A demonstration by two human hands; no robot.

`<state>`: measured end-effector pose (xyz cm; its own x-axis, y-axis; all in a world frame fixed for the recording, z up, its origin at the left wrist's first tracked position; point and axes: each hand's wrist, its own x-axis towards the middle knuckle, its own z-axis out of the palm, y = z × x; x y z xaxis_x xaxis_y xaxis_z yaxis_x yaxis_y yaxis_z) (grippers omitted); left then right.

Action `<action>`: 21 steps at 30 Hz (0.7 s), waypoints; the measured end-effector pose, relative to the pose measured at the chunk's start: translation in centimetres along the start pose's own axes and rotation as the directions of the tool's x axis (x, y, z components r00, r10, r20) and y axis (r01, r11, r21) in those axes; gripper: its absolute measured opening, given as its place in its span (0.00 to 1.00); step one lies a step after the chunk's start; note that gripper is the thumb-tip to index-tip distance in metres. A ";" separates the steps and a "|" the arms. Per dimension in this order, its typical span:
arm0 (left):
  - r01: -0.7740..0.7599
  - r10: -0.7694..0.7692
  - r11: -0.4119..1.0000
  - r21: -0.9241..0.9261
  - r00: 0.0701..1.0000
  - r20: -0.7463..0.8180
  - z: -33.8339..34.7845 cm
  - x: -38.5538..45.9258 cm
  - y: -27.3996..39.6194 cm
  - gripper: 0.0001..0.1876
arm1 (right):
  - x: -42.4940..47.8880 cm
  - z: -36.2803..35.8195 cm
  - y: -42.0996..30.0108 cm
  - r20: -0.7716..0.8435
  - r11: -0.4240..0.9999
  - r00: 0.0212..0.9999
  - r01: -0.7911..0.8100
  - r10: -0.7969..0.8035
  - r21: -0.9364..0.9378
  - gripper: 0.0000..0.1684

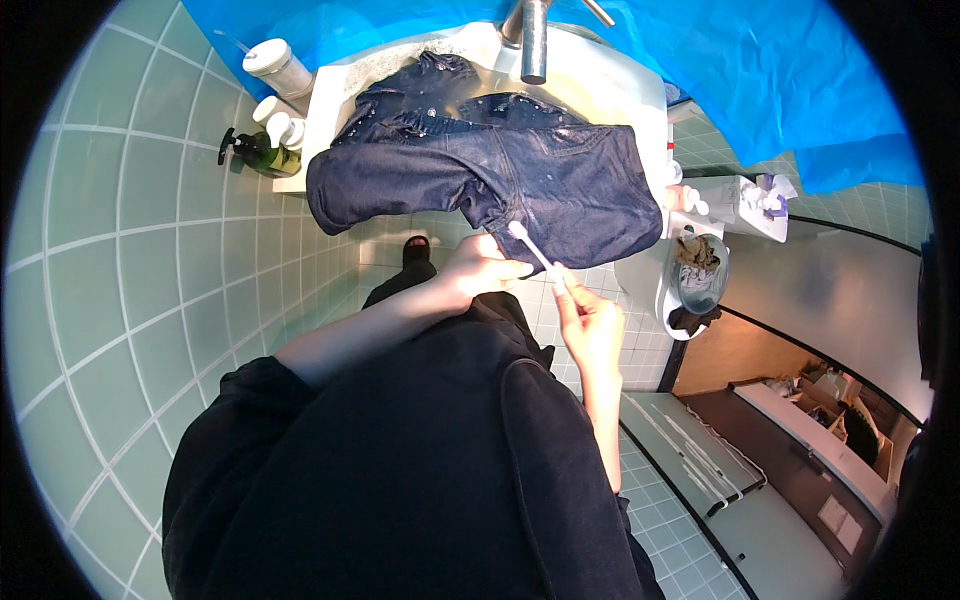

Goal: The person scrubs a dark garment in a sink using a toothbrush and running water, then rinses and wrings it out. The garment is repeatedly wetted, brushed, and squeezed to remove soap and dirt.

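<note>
Dark blue denim trousers (pixel 577 195) hang over the front of a white washbasin (pixel 649 105), with part of them in soapy water at the back. My left hand (pixel 484 271) grips the lower edge of the cloth near the crotch seam. A white toothbrush (pixel 534 245) is held in my right hand (pixel 589 311), its head against the denim just above my left fingers. Above the basin juts a metal faucet (pixel 533 45).
Left of the basin stand a green pump bottle (pixel 266 152) and a lidded white container (pixel 277 66). Blue plastic sheeting (pixel 750 67) covers the area behind. At right, a clear tub (pixel 701 281) with cloths rests on the toilet, near a glass door (pixel 825 277).
</note>
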<state>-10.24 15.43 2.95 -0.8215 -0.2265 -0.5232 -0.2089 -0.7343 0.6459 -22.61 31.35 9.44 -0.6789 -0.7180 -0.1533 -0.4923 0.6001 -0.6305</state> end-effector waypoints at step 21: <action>-0.001 0.000 1.000 -0.010 0.998 -0.057 0.5 0.1 -0.8 0.05 | 0.3 -3.4 5.6 -0.379 0.890 0.914 -0.289 0.147 -0.352 0.17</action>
<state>-10.40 16.39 2.68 -0.7901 -0.2624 -0.5539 -0.2030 -0.7406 0.6405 -27.44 35.67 8.42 -0.8991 -0.4342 0.0562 -0.4337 0.8659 -0.2494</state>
